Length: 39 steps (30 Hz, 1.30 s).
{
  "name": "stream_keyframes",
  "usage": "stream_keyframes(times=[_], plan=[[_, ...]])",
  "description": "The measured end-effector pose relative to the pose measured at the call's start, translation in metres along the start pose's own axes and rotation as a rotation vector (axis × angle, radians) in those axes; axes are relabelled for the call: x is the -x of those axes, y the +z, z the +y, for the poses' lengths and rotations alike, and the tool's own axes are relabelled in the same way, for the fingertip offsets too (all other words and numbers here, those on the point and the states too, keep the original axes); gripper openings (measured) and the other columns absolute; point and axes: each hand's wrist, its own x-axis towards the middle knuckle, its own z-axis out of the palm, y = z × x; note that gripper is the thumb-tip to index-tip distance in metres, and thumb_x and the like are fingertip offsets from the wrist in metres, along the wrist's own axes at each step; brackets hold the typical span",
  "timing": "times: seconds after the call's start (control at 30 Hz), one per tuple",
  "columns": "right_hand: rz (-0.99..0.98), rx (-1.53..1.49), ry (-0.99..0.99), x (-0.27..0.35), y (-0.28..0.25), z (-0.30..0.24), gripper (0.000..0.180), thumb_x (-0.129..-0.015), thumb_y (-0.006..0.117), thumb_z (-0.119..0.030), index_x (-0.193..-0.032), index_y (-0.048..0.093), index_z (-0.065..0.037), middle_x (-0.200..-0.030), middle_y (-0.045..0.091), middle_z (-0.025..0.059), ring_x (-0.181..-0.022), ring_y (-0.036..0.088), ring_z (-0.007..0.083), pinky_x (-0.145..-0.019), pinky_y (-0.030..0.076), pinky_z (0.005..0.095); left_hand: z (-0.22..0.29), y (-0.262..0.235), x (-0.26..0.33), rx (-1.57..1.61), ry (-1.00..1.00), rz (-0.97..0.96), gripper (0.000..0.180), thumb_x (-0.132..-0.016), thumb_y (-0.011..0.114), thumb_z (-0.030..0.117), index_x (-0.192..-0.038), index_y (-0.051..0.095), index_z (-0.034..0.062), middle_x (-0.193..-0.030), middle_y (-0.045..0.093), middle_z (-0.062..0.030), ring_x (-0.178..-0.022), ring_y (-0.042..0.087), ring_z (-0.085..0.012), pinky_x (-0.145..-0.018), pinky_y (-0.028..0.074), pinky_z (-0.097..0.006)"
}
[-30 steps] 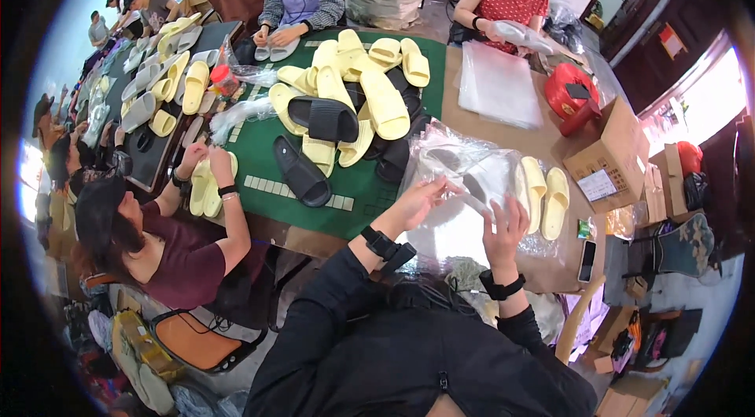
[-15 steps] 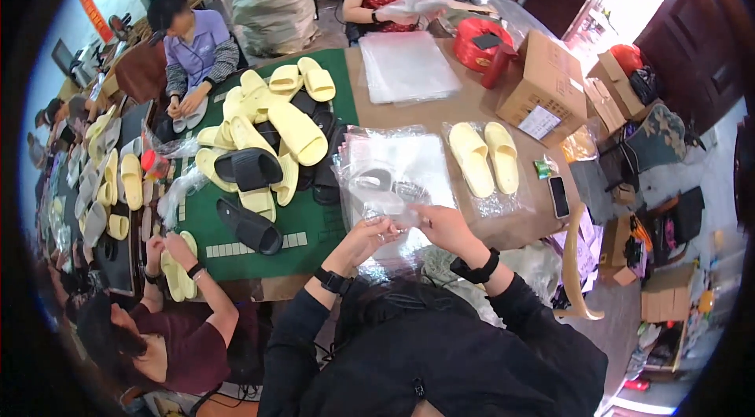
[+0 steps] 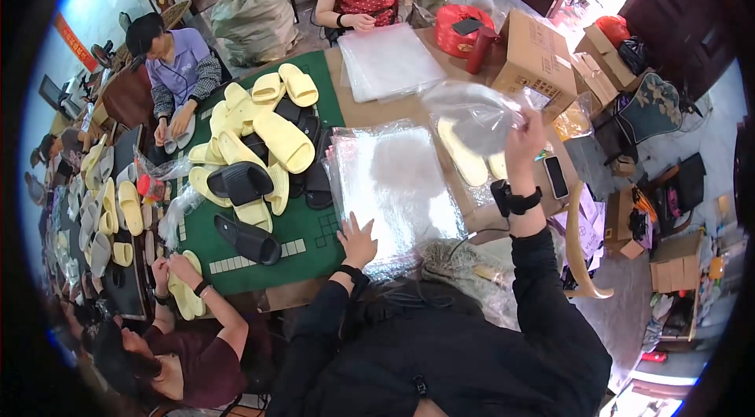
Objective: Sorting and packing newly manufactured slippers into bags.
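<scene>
My left hand [image 3: 359, 242] lies with fingers spread on the near left part of a stack of clear, shiny plastic bags [image 3: 401, 181]. Raised to the right of the stack, my right hand [image 3: 524, 148] pinches a clear plastic bag [image 3: 473, 106] by its edge. The bag trails to the left, blurred and greyish; whether anything is inside I cannot make out. Below it, a pair of pale yellow slippers [image 3: 461, 156] lies on clear plastic, partly hidden by the bag and my right hand.
Yellow and black slippers [image 3: 283, 142] are heaped on the green mat [image 3: 314, 263]. A carton [image 3: 539, 59], red tape roll [image 3: 464, 30] and phone [image 3: 555, 177] lie rightward. Co-workers sit left and across, one beside a flat pile of clear bags [image 3: 389, 63]. A wooden chair arm [image 3: 578, 252] stands near right.
My hands have parted: the right went up and right with the bag, the left came down flat on the stack. The grey slippers seen over the stack are gone from there.
</scene>
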Motion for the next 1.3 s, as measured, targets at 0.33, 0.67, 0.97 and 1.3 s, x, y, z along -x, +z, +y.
stream_keyframes(times=[0.33,0.67,0.97,1.3], plan=[[-0.807,0.666,-0.055,0.156,-0.025,0.125,0.029,-0.073,0.055,-0.014,-0.101,0.056,-0.007,-0.098,0.057,0.013,-0.093,0.052,0.0303,-0.078,0.043,0.0396,-0.025,0.027,0.007,-0.006,-0.11,-0.029,0.066,-0.074,0.061,0.026,-0.132,0.03,0.034,-0.138,0.002,-0.029,-0.122,0.011,-0.0541,-0.096,0.02,-0.059],[-1.105,0.225,0.161,0.264,-0.044,0.007,0.049,-0.07,0.062,-0.024,-0.114,0.049,-0.008,-0.118,0.045,0.0144,-0.112,0.04,0.0306,-0.095,0.029,0.0453,-0.034,0.03,-0.002,-0.1,-0.105,-0.072,0.067,-0.076,0.06,0.033,-0.133,0.025,0.0349,-0.138,0.003,-0.0299,-0.122,0.014,-0.0528,-0.095,0.021,-0.059],[-1.318,0.459,0.179,0.295,-0.076,0.018,0.073,-0.064,0.068,-0.03,-0.126,0.037,-0.01,-0.123,0.04,0.0124,-0.119,0.033,0.0298,-0.1,0.021,0.051,0.045,0.011,0.008,-0.179,0.159,0.161,0.071,-0.071,0.062,0.026,-0.133,0.03,0.0197,-0.137,0.008,-0.0299,-0.125,0.015,-0.0466,-0.098,0.014,-0.058],[-0.501,0.324,0.439,0.278,-0.115,0.025,0.058,-0.075,0.061,-0.026,-0.123,0.037,-0.005,-0.116,0.046,0.0157,-0.114,0.038,0.0323,-0.101,0.022,0.0438,0.101,0.049,0.014,0.088,0.838,-0.194,0.061,-0.076,0.062,0.027,-0.128,0.035,0.0094,-0.125,0.035,-0.0283,-0.117,0.033,-0.0421,-0.097,0.025,-0.05]])
